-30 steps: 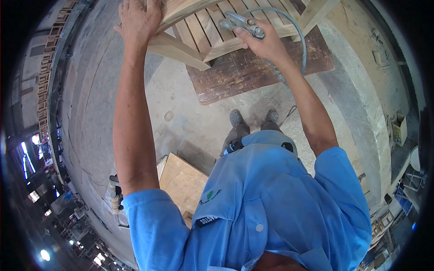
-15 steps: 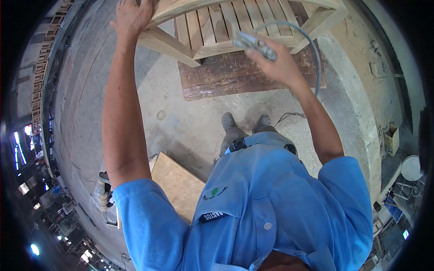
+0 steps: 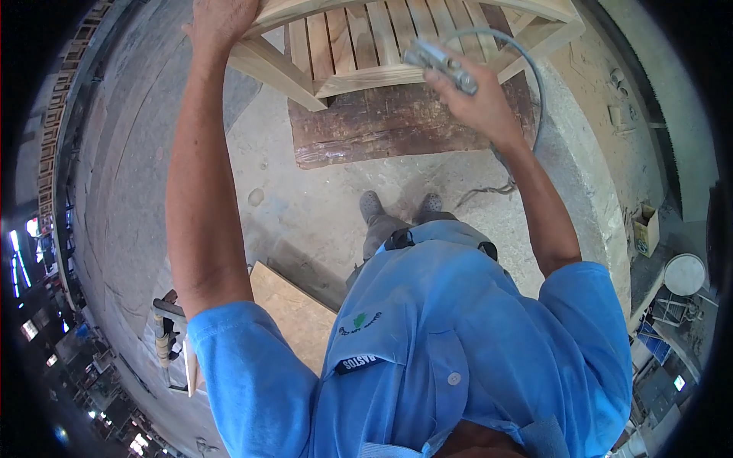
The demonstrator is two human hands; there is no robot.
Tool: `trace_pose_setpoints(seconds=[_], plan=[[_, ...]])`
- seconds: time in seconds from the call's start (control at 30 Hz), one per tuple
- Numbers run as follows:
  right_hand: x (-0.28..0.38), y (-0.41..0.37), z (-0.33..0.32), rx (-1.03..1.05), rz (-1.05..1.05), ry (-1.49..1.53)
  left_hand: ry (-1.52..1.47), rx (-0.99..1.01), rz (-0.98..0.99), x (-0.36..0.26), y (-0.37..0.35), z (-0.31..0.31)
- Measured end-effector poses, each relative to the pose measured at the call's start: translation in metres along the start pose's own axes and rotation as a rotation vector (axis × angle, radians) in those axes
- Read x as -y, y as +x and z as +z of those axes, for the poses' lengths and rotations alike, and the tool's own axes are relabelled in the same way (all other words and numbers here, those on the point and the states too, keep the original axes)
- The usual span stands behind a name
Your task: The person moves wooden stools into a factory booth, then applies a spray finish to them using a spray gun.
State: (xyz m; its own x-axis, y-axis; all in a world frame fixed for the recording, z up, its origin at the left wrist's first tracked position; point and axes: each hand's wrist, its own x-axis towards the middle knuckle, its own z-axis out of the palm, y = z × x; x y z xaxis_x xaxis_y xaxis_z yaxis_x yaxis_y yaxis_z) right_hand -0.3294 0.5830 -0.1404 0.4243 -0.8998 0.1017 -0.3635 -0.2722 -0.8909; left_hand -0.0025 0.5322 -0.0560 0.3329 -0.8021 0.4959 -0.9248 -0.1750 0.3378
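Observation:
At the top left edge, my left hand (image 3: pixel 219 24) lies over the corner of a slatted wooden bench (image 3: pixel 366 78), its outer finger spread and the other fingertips cut off by the frame. My right hand (image 3: pixel 482 103) is closed around a silver air tool (image 3: pixel 441 65) with a grey hose (image 3: pixel 532 69) looping from it. The tool overlaps the bench's slats in this view, its front end pointing up and left. Pale, bare wood makes up the bench, which stands on a worn brown board (image 3: pixel 405 133).
On the concrete floor, a light wooden panel (image 3: pixel 294 313) lies to my left by a clamp-like frame (image 3: pixel 164 336). A dark cord (image 3: pixel 489 191) trails near my feet. To the right are a small carton (image 3: pixel 647 230) and a white round lid (image 3: pixel 684 275).
My right hand and the silver air tool have moved slightly right and down in view. The bench and floor shift a little left as the camera turns. My left hand stays at the bench corner.

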Motion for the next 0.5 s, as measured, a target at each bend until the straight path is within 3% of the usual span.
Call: trace_pose_setpoints(seconds=[0.23, 0.5], plan=[[-0.014, -0.016, 0.015, 0.012, -0.185, -0.035, -0.012, -0.04, 0.055, 0.01, 0.006, 0.007], [0.008, 0.055, 0.018, -0.043, -0.013, -0.099, -0.108, -0.036, 0.052, 0.008, 0.009, -0.004]])
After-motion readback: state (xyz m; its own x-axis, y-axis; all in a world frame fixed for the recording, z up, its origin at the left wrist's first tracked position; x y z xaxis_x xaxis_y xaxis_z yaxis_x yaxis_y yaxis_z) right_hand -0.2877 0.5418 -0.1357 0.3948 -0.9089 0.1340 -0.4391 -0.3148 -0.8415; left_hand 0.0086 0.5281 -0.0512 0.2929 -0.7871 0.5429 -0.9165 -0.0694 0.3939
